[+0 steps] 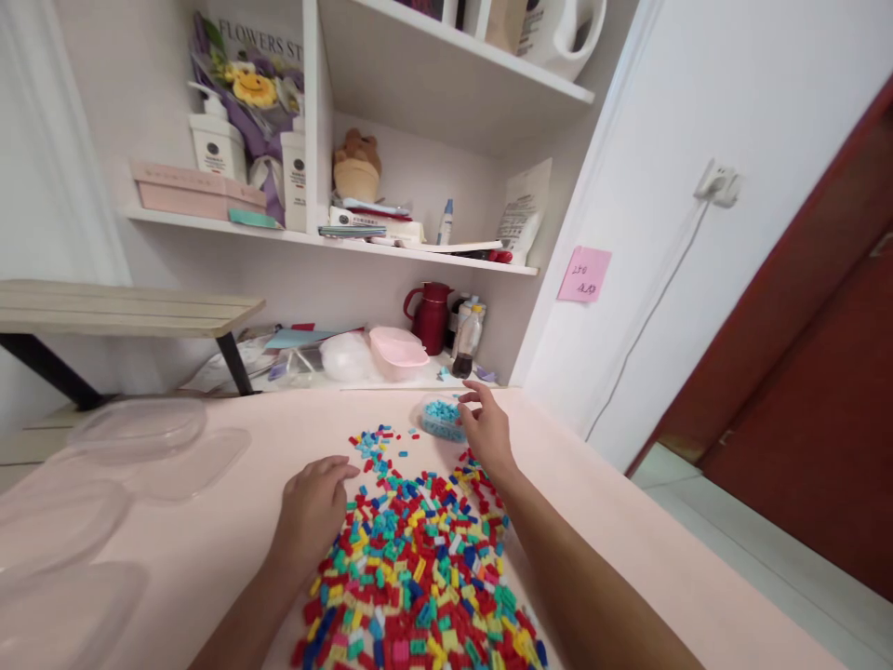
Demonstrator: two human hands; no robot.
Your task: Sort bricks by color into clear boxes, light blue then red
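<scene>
A wide pile of small plastic building bricks (419,549) in red, yellow, green, blue and white covers the middle of the pink tabletop. Beyond its far end stands a clear plastic tub (445,432) filled with light blue bricks. My right hand (486,430) is at the tub's right side, thumb and fingers apart; whether it touches the rim I cannot tell. At the pile's left edge is my left hand (312,502), its fingers loosely stretched toward the bricks with no brick visible in them. A few loose bricks (377,439), many light blue, lie between the hands.
Clear plastic containers (146,423) and lids are at the left, beside a small wooden rack (126,309). Along the back stand a pink bowl (399,352), a dark red jug (431,318) and a bottle (468,342) under a loaded shelf (419,249).
</scene>
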